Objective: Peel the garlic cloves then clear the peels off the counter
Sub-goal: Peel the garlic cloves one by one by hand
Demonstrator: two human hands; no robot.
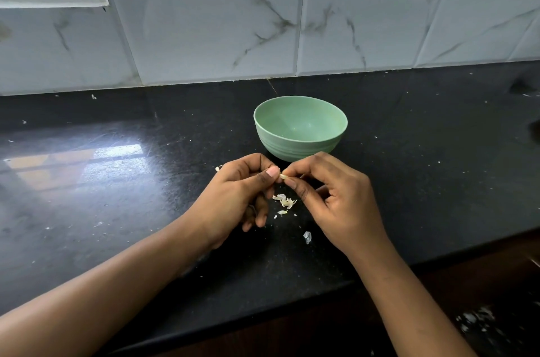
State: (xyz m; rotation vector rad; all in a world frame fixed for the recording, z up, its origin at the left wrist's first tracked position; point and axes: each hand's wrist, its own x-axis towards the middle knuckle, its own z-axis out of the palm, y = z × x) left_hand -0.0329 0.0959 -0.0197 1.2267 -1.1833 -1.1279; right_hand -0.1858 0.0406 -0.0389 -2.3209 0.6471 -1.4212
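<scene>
Clove: small pale garlic clove (283, 177), up off the counter, just on the near side of the bowl, caught between the fingertips of both hands and mostly hidden by them.
Left hand: left hand (238, 194) grasping the clove between thumb and forefinger, remaining fingers curled underneath; nothing certain about anything else inside the palm.
Right hand: right hand (333, 198) nipping the clove's right end between thumb and forefinger, apparently picking at the skin.
Peels: loose cluster of thin whitish garlic peels (285, 202) lying on the counter directly below the hands; 1 larger pale scrap (307, 236) nearer, 1 more flake (217, 168) at the far left side of the left hand.
Bowl: pale green round plastic bowl (292, 149), upright, just beyond the hands, with no peeled clove showing inside.
Counter: glossy black stone counter (117, 210), dotted with tiny pale flecks to left and right.
Wall: white marble-look tiles (204, 20) along the far edge.
Done, as a judgement: some skin already off, going by the fallen peels; peeling under way, probably early.
Left, as a judgement: finishing this clove, any further cloves not in view, then gathering every peel off the counter; clearing not yet begun.
</scene>
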